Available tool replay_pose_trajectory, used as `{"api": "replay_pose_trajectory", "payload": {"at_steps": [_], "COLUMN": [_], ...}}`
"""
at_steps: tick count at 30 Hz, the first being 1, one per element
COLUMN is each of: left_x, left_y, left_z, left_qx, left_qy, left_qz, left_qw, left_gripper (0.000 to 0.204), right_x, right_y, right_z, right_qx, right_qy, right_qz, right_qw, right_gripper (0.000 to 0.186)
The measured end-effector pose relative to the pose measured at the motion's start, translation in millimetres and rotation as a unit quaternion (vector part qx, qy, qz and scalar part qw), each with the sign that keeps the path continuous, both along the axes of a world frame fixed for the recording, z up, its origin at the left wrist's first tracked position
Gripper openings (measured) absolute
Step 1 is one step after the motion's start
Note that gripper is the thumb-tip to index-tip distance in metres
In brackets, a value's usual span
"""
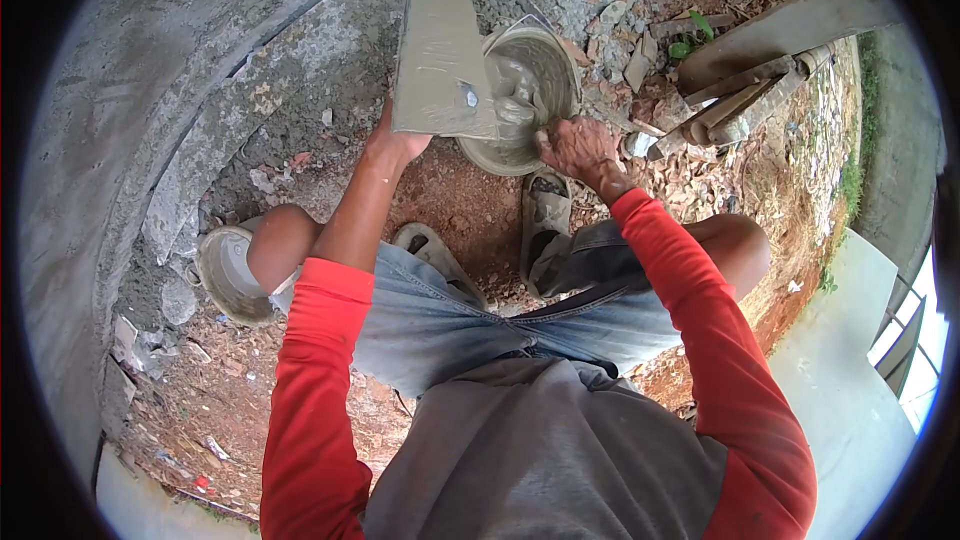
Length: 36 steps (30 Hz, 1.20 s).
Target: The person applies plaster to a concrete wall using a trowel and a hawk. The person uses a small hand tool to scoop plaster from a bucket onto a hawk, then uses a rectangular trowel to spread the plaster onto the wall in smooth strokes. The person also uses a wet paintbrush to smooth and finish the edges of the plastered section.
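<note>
My left hand [398, 130] grips a flat rectangular board [440, 60] by its left edge; grey wet paste coats its top and a small pale lump sits on it. The board overlaps a round bucket [565, 65] holding thick, lumpy grey paste [520, 100]. At the bucket's right front rim, my right hand [578, 148] has curled fingers; what they hold, if anything, I cannot make out.
A curved concrete wall [110, 160] rises at left. Another round container [225, 270] lies beside my left knee. Wooden boards [770, 30] and scraps lean at upper right over rubble [670, 190]. My sandalled feet [545, 230] stand below the bucket. A pale panel [850, 330] is at right.
</note>
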State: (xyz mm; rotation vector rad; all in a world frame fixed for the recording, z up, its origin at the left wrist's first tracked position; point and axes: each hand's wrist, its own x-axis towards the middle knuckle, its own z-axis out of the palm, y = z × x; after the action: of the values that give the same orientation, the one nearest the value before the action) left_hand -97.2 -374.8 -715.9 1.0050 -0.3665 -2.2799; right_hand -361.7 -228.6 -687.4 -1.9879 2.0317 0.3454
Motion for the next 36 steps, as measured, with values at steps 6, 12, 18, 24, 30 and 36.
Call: {"api": "replay_pose_trajectory", "payload": {"at_steps": [6, 12, 18, 24, 30, 36], "left_x": [3.1, 5.8, 24.4, 68.1, 66.7, -2.7], "left_y": [14.5, 12.3, -1.4, 2.4, 49.6, 79.1], "left_z": [-12.3, -17.0, 0.2, 85.4, 34.6, 34.9], "left_qx": [0.077, 0.036, -0.026, -0.099, -0.080, 0.002], "left_qy": [-0.004, 0.018, -0.040, -0.126, -0.119, 0.023], "left_qz": [0.039, 0.008, 0.039, 0.051, 0.073, 0.033], "left_qw": [0.996, 0.999, 0.998, 0.986, 0.987, 0.999], "left_gripper": [0.029, 0.028, 0.025, 0.024, 0.029, 0.035], "right_x": [25.0, 35.7, 35.8, 50.7, 50.1, 71.2], "right_y": [23.8, 28.3, 40.6, 30.8, 35.7, 28.8], "right_z": [-17.4, -5.3, 7.3, 46.6, 95.7, 181.6], "right_qx": [0.023, 0.169, 0.204, 0.186, 0.131, 0.068], "right_qy": [-0.159, -0.408, -0.500, -0.538, -0.550, -0.525], "right_qz": [-0.149, -0.442, -0.450, -0.452, -0.521, -0.538], "right_qw": [0.976, 0.781, 0.711, 0.687, 0.640, 0.656], "right_gripper": [0.047, 0.039, 0.042, 0.046, 0.043, 0.040]}}
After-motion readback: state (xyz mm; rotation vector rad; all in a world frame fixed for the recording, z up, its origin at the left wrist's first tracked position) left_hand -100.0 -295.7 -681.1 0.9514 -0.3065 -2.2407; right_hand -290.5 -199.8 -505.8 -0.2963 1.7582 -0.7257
